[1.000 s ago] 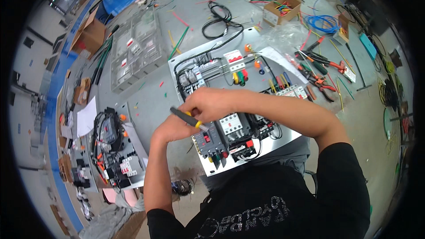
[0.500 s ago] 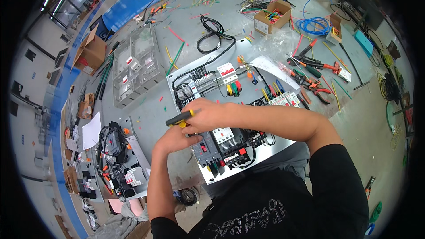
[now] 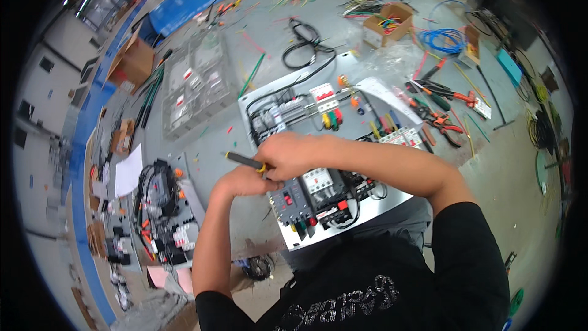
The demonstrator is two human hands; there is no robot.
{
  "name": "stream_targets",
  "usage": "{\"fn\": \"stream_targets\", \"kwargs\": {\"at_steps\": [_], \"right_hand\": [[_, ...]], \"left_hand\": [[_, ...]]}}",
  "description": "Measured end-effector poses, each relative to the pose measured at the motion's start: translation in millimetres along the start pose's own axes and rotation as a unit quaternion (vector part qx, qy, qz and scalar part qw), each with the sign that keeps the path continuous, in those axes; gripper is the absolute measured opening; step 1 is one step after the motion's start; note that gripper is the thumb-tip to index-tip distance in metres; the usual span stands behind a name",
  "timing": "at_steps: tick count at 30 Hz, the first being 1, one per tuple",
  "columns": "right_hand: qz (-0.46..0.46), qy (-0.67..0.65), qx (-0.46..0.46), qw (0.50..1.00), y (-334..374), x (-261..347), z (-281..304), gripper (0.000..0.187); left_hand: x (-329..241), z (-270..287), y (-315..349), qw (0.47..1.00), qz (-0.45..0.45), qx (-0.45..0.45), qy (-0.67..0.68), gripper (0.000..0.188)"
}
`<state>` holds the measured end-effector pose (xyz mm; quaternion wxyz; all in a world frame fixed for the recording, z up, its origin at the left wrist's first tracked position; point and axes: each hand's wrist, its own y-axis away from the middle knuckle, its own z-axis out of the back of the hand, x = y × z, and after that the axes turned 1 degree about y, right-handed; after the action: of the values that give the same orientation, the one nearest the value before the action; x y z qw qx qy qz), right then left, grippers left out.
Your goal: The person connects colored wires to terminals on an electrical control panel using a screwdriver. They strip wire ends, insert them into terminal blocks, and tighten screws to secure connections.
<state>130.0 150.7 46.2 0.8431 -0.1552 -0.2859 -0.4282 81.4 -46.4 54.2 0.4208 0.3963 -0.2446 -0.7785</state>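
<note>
My right hand [image 3: 291,153] is closed around a screwdriver [image 3: 244,160] with a black and yellow handle, which points out to the left; its tip is hidden. Just below, my left hand [image 3: 246,181] is bent in against the right hand, fingers closed, and what it may pinch does not show. Both hands are over the upper end of a grey moulded-case circuit breaker [image 3: 285,201] on a white metal mounting plate [image 3: 392,195]. Beside the breaker is a white-faced contactor [image 3: 317,180]. A terminal strip [image 3: 294,112] lies beyond the hands.
A clear plastic enclosure [image 3: 199,89] lies to the left, near a second wired assembly [image 3: 162,199]. Pliers [image 3: 450,124] and cutters lie at right. A cardboard box [image 3: 388,24], blue wire coil [image 3: 442,41] and black cable [image 3: 300,49] sit farther back.
The view has shifted slightly, with the scene lying a little farther right. The screwdriver handle has turned, its free end now tipped toward the far side. Both hands stay together at the breaker.
</note>
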Motion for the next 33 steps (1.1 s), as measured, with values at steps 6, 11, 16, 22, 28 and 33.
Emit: {"fn": "stream_targets", "kwargs": {"at_steps": [6, 11, 16, 22, 28, 33], "right_hand": [[0.0, 0.084, -0.017, 0.996, 4, 3, -5, 0.026], [0.03, 0.069, -0.004, 0.997, 3, 11, 1, 0.02], [0.063, 0.091, -0.043, 0.993, 2, 6, 8, 0.022], [0.058, 0.047, -0.125, 0.989, -5, -3, 26, 0.031], [0.012, -0.047, -0.128, 0.991, 4, 24, 70, 0.027], [-0.028, -0.077, -0.076, 0.994, 4, 23, 70, 0.034]], "left_hand": [[17, -10, -10, 0.981, -0.167, -0.034, 0.095, 0.031], [20, -11, -10, 0.985, -0.098, -0.021, 0.137, 0.035], [25, -8, -14, 0.967, -0.121, -0.009, 0.226, 0.052], [52, -5, -23, 0.924, -0.225, -0.048, 0.305, 0.05], [37, -5, 24, 0.898, -0.292, -0.076, 0.321, 0.025], [17, -23, 31, 0.909, -0.301, -0.119, 0.262, 0.012]]}}
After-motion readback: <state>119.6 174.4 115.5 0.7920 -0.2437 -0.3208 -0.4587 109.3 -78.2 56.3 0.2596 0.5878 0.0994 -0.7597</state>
